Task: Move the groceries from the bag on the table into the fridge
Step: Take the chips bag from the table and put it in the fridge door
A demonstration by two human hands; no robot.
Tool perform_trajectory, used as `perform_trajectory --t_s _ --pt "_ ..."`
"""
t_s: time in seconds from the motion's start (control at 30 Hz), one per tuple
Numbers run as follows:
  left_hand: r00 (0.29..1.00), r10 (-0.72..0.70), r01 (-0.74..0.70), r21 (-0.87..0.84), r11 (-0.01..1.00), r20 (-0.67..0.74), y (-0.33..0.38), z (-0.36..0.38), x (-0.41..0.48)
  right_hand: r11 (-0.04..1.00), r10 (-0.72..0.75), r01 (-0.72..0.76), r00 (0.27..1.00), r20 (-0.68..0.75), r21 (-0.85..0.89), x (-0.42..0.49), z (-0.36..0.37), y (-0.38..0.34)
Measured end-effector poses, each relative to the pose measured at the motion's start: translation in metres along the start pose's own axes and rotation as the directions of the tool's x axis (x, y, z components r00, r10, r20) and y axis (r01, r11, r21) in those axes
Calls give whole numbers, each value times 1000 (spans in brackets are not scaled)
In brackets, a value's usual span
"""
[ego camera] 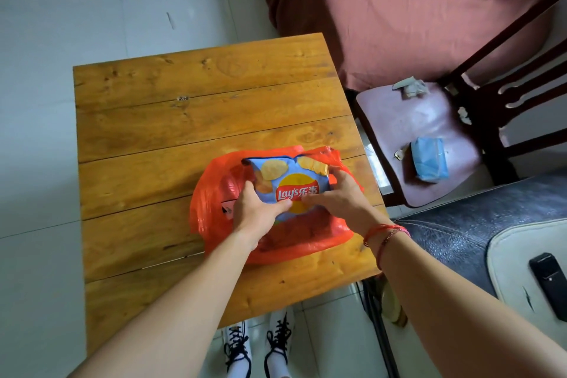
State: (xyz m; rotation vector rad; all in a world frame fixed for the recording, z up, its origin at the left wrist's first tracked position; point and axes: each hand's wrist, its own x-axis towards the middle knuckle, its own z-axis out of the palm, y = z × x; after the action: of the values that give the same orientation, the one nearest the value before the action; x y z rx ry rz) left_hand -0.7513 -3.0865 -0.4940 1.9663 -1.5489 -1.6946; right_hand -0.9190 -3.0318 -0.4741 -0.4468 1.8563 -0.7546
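Note:
A blue packet of Lay's crisps [288, 176] sits on top of a red plastic bag [211, 212] that lies on the wooden table [184, 107], near its front right. My left hand [256, 209] grips the packet's left side, thumb over its front. My right hand [334, 193] grips the packet's right side, fingers curled round its edge. A small card-like item shows inside the bag, left of my left hand. No fridge is in view.
A dark wooden chair [429, 144] stands right of the table, with a blue tissue pack [429, 159] and crumpled paper on its seat. A pink-covered sofa [414, 18] lies behind. A dark cushion with a black remote [549, 285] is at the right. Pale tiled floor stretches to the left.

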Motion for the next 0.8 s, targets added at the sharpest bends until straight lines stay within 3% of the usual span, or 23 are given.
perform_trajectory --t_s 0.33,0.5,0.8 --pt "984 149 -151 -14 988 -99 11 -69 -48 995 -53 44 993 104 87 -48 31 -32" --pt "961 224 -232 -31 972 -163 15 -118 -78 980 -16 -25 979 204 196 -92 60 -56" --pt "907 334 -366 -90 926 -258 46 -213 -147 972 -195 146 938 288 182 -162 96 -137"
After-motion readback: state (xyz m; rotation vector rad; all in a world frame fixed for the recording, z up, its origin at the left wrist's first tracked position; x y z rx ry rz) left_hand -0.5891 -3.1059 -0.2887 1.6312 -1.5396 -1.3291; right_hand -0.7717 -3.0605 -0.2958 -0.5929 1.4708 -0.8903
